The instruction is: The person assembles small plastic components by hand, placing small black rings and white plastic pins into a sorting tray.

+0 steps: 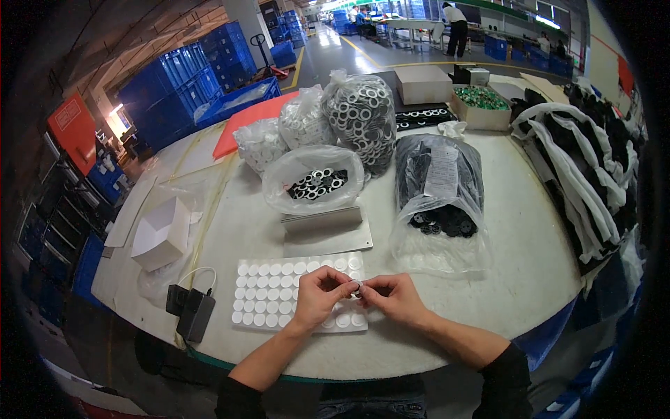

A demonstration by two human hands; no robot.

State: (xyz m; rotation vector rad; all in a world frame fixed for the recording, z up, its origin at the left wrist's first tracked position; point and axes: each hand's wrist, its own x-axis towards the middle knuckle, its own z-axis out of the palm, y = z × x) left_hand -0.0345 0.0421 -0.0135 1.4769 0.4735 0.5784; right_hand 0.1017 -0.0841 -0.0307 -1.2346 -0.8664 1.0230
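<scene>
My left hand and my right hand meet at the right part of a sheet of round white stickers. Between their fingertips is a small, dark round piece, pinched from both sides; fingers cover most of it. Beyond the sheet stands a bent grey metal plate. Behind that, an open clear bag holds black and white rings. To the right lies another open bag, with black discs showing at its mouth.
Full bags of rings and white parts stand farther back. At left are a white box and a black power adapter with a cable. A box of green parts sits back right, near piled black-and-white material.
</scene>
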